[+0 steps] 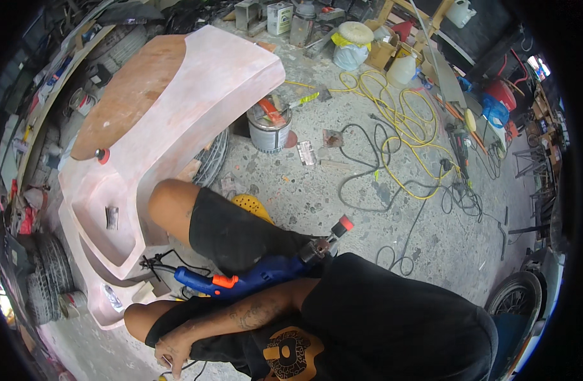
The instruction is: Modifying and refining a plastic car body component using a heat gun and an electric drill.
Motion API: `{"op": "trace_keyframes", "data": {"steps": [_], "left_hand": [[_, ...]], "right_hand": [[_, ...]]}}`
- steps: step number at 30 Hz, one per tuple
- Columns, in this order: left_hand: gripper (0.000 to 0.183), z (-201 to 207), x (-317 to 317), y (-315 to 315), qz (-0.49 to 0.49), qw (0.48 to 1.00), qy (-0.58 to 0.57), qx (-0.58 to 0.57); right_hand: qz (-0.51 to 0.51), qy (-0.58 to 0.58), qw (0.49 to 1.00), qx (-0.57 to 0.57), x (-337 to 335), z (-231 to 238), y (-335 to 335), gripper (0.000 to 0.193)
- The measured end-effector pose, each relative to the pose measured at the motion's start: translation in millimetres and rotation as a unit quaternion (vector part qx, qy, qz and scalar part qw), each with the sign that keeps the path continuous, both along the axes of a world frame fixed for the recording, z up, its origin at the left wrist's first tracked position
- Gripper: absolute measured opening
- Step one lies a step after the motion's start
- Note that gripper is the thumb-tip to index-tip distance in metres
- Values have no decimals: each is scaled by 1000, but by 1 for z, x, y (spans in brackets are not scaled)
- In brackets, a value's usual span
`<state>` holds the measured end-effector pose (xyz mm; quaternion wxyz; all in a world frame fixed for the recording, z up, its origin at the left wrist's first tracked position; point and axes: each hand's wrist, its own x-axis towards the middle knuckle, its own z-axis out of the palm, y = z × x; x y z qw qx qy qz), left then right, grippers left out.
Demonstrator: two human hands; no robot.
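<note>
My right hand [171,350] is low at the left, beside my bent knee, with its fingers closed; what they hold is too small to make out. A thin dark cord runs close by it. My left hand is out of sight. Across my lap lies a blue corded power tool [260,277] with an orange switch, a metal head and a red tip; my right forearm passes just below it. Left of my knees stands a large pinkish-white moulded panel [183,101] with a brown area. A small red-and-black round piece [102,156] and a dark sheet [112,218] rest on it.
Past the panel stands an open paint can [270,132]. Yellow cable [402,136] and black cord [368,206] lie looped over the concrete floor. Plastic jugs [402,68], a lidded bucket [352,47] and boxes line the back. Tyres [47,273] are stacked at the left.
</note>
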<state>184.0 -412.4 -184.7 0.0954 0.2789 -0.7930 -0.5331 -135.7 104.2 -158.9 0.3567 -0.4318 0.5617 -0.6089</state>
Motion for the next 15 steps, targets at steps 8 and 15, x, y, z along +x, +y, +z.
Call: {"op": "trace_keyframes", "data": {"steps": [8, 15], "left_hand": [[32, -124, -136, 304, 220, 965, 61, 130], [45, -189, -111, 289, 263, 949, -138, 105]], "right_hand": [[33, -202, 975, -83, 11, 4, 28, 33], [-128, -237, 961, 63, 2, 27, 84, 24]]}}
